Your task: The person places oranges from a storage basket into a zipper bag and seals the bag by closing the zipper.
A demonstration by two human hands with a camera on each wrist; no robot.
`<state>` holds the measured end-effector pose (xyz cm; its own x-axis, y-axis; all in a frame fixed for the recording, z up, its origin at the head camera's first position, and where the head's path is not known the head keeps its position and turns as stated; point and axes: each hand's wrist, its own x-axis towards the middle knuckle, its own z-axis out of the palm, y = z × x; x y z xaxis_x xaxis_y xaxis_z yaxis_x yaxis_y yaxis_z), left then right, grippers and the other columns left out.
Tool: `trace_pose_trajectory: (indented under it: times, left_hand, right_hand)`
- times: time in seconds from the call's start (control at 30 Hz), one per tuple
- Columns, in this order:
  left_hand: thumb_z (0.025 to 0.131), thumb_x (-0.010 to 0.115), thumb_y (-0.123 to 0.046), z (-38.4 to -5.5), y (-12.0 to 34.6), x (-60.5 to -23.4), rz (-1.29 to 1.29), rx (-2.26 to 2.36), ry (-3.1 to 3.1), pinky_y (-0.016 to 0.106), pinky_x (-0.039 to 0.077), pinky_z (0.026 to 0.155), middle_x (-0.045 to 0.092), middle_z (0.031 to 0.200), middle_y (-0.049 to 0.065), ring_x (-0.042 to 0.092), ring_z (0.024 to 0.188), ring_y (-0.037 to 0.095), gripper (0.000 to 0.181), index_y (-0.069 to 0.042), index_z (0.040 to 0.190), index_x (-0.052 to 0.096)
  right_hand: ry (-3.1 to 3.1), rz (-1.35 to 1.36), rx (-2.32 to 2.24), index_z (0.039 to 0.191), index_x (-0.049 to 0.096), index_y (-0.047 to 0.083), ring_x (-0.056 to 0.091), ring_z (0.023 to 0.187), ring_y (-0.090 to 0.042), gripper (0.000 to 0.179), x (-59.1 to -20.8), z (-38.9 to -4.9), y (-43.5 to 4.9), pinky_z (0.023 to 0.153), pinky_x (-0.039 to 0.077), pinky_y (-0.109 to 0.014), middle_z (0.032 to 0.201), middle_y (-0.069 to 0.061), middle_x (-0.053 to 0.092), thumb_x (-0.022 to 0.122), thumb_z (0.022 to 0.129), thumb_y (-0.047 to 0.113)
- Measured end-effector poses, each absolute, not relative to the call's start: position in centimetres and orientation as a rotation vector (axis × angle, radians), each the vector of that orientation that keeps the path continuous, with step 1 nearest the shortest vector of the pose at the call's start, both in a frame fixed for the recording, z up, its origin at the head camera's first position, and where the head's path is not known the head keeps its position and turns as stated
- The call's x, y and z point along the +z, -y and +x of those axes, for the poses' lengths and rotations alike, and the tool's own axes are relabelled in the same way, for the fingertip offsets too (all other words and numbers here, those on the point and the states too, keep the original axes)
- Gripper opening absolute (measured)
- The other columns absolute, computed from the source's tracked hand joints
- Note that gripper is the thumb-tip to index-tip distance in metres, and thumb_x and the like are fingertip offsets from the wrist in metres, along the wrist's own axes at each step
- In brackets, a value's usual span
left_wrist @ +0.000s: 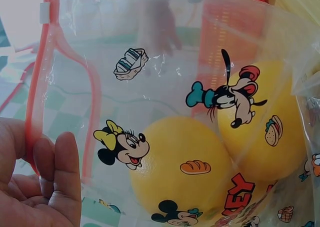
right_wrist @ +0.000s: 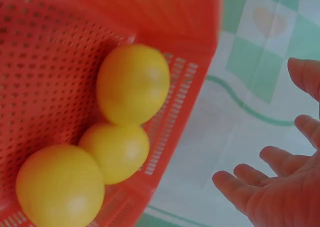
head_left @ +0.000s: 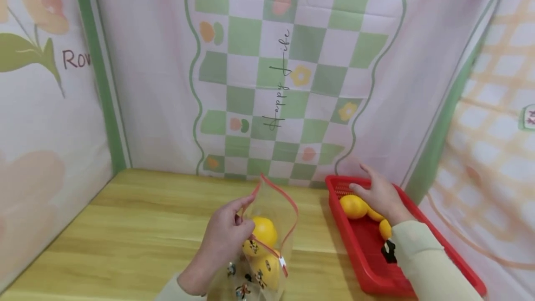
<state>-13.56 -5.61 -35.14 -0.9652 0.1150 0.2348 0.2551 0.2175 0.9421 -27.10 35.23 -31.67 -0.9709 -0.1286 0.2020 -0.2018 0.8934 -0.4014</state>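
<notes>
My left hand pinches the red-edged rim of a clear zip bag printed with cartoon figures. The bag's mouth gapes, and a white slider sits on its red zip. Inside the bag lie two yellow lemon-like fruits; one fruit shows large behind the film in the left wrist view. My right hand hovers with spread fingers over the far end of a red plastic basket, holding nothing. Below it are three yellow fruits, the nearest to the fingers being a rounded fruit.
A small black thing shows beside the right sleeve, over the basket. Both bag and basket stand on a wood-grain table. Printed cloth hangs along the back and both sides, close behind the basket.
</notes>
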Motion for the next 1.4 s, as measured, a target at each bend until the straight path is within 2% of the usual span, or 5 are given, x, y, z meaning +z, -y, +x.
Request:
trace_pose_trajectory:
  times: [0.57,0.77,0.97,1.27,1.4]
  left_hand:
    - [0.090,0.059,-0.002,-13.2,6.0,-35.1,-0.350,-1.876,2.332,0.016,0.033,0.039,0.051,0.060,-0.001,0.040,0.047,0.007,0.059,-0.011,0.149,0.057]
    - [0.090,0.059,-0.002,-13.2,5.7,-35.1,-0.337,-1.869,2.353,0.016,0.033,0.039,0.051,0.060,-0.001,0.042,0.047,0.008,0.060,-0.012,0.149,0.057]
    - [0.089,0.058,-0.001,-13.2,5.5,-35.2,-0.355,-1.859,2.350,0.016,0.030,0.038,0.046,0.056,-0.003,0.035,0.044,0.006,0.059,-0.010,0.148,0.058]
    - [0.089,0.057,-0.001,-13.3,5.3,-35.2,-0.372,-1.846,2.359,0.016,0.029,0.038,0.046,0.054,-0.004,0.033,0.043,0.006,0.060,-0.012,0.148,0.058]
    - [0.089,0.057,-0.002,-13.3,5.2,-35.2,-0.369,-1.849,2.360,0.016,0.029,0.038,0.046,0.054,-0.004,0.034,0.043,0.006,0.060,-0.012,0.148,0.058]
  right_hand:
    - [2.921,0.183,0.535,0.159,0.027,-0.009,0.050,0.127,-0.058,0.088,-33.6,-27.8,-38.9,0.107,0.040,-0.073,0.148,-0.042,0.044,0.066,0.099,0.042]
    - [2.962,0.141,0.529,0.159,0.023,-0.011,0.047,0.128,-0.061,0.092,-34.4,-27.4,-40.3,0.106,0.039,-0.074,0.149,-0.045,0.039,0.064,0.099,0.046]
    - [3.002,0.116,0.516,0.156,0.023,-0.016,0.045,0.129,-0.063,0.097,-34.8,-26.9,-41.1,0.106,0.039,-0.074,0.148,-0.046,0.038,0.064,0.098,0.050]
    - [3.044,0.074,0.498,0.151,0.025,-0.021,0.044,0.128,-0.064,0.090,-34.8,-26.4,-41.7,0.107,0.038,-0.074,0.145,-0.049,0.039,0.064,0.100,0.042]
    - [3.074,0.052,0.542,0.151,0.023,-0.022,0.042,0.129,-0.064,0.094,-35.1,-26.2,-42.0,0.109,0.036,-0.074,0.146,-0.049,0.036,0.064,0.099,0.045]
